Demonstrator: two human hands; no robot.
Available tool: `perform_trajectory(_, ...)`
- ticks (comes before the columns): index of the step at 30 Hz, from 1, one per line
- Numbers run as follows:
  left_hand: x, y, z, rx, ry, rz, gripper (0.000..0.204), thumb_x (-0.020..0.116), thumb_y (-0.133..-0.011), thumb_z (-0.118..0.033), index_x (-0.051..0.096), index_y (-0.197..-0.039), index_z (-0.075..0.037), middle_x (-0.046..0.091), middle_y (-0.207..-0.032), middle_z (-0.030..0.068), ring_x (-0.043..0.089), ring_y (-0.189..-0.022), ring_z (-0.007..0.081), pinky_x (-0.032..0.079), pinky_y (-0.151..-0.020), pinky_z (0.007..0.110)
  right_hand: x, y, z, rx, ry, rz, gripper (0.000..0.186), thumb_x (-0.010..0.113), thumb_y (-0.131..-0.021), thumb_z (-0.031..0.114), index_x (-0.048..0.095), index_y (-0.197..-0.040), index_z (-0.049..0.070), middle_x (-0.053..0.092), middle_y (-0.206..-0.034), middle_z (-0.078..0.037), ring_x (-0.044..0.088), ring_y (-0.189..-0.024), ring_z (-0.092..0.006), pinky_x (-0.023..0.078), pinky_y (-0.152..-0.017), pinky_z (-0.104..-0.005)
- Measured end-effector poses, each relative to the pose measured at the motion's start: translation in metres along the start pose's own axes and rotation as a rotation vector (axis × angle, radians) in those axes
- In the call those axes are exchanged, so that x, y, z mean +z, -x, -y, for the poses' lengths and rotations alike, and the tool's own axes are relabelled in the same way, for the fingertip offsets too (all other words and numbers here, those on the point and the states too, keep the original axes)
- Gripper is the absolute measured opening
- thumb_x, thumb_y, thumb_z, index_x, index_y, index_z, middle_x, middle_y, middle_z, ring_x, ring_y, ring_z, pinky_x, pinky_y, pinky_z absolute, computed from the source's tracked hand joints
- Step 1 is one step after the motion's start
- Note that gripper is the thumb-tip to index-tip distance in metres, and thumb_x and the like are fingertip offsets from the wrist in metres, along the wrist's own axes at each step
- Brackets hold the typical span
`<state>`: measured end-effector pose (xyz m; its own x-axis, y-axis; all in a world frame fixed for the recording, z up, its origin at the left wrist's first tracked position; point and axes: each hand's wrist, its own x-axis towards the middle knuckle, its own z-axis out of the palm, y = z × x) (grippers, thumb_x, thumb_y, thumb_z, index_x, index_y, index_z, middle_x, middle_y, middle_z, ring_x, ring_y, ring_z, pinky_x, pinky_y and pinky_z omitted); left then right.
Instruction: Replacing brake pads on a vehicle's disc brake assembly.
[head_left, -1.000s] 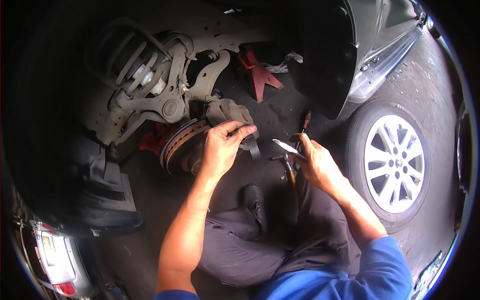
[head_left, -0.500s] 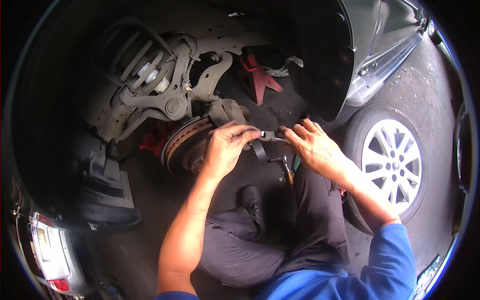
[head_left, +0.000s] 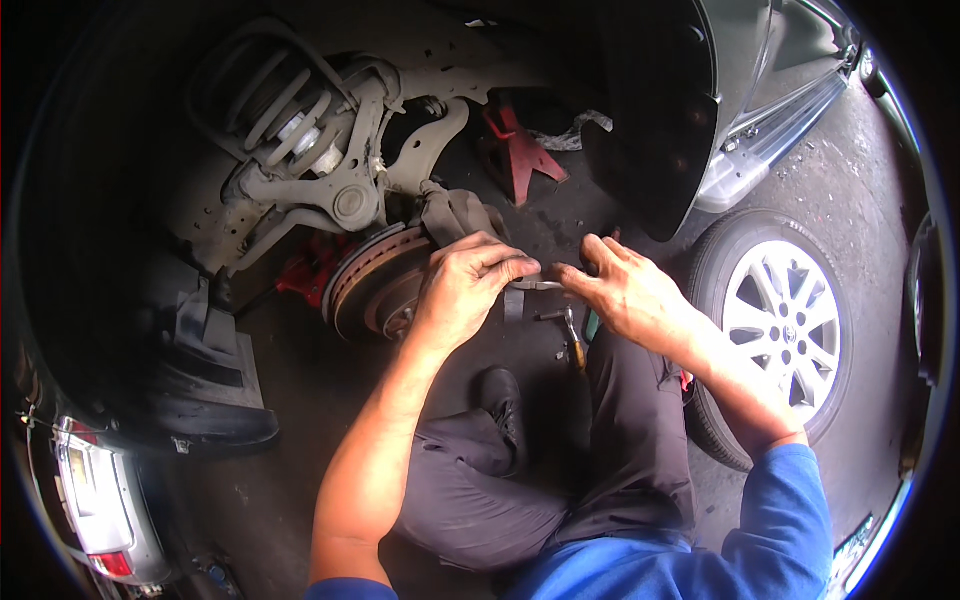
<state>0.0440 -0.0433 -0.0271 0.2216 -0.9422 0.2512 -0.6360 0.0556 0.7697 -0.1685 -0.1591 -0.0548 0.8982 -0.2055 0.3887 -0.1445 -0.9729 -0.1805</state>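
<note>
You have a thin, pale, shiny strip (head_left: 540, 285) up in the air in front of you, between your two hands, above the dark floor (head_left: 300, 460). The strip runs side to side, with its long way going from one hand to the other. It lies to the right of your left fingertips and to the left of your right ones, so both hands look about as near to it. Your left hand (head_left: 465, 282) has its thumb and fingers pinched together at the strip's left end, but I can't tell how tightly they grip it. Your right hand (head_left: 625, 290) is curled around the right end, with the thumb and fingers nearly together, and the fingers hide what else may be in there. A flat, dark grey strip (head_left: 514, 305) hangs down just under your left fingertips; I can't see what holds it. Below your hands, a silver metal ratchet with a yellow handle (head_left: 577, 350) lies on the floor, near your bent leg in dark grey trousers (head_left: 640, 430). Just to the left of your left hand is a round, rusty metal brake disc (head_left: 372, 285). Farther off, past your hands, a red metal stand (head_left: 525, 165) sits on the floor. At your right is a black tyre with a silver wheel (head_left: 788, 333).
</note>
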Motion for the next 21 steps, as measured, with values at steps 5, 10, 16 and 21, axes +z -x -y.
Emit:
perform_trajectory(5,0.001,0.001,0.004,0.028,0.018,0.058,0.015,0.076,-0.087,-0.014,0.077,-0.095,-0.001,0.070,-0.087,0.0075,0.065,-0.081,0.0140,0.051,-0.073,0.028,0.019,-0.001,0.002,0.092,-0.096,-0.007,0.026,0.067,-0.091,0.028,0.060,-0.102,0.005,0.059,-0.092,-0.013,0.065,-0.084,-0.0304,0.055,-0.072,-0.0412)
perform_trajectory(10,0.004,0.001,0.004,-0.063,0.003,0.084,0.016,0.077,-0.086,-0.015,0.077,-0.094,-0.001,0.069,-0.084,0.0074,0.065,-0.078,0.0154,0.051,-0.072,0.028,0.046,-0.002,-0.002,0.198,-0.176,0.065,0.033,0.073,-0.088,0.031,0.058,-0.098,0.003,0.065,-0.081,-0.014,0.069,-0.077,-0.0323,0.056,-0.066,-0.0407)
perform_trajectory(16,-0.001,0.000,0.005,-0.295,0.222,0.239,0.036,0.074,-0.092,-0.026,0.071,-0.110,0.004,0.071,-0.093,0.0058,0.065,-0.088,0.0114,0.052,-0.080,0.027,0.063,-0.002,0.006,0.312,-0.349,0.055,0.038,0.072,-0.090,0.036,0.060,-0.088,0.000,0.065,-0.075,-0.019,0.068,-0.071,-0.0378,0.053,-0.063,-0.0451)
perform_trajectory(21,-0.010,0.007,0.002,-0.370,0.329,0.340,0.054,0.074,-0.092,-0.028,0.057,-0.131,0.005,0.070,-0.102,0.0070,0.064,-0.092,0.0105,0.051,-0.084,0.026,0.056,-0.001,0.007,0.496,-0.574,0.044,0.047,0.068,-0.092,0.044,0.061,-0.085,-0.002,0.062,-0.068,-0.020,0.066,-0.066,-0.0384,0.050,-0.062,-0.0453)
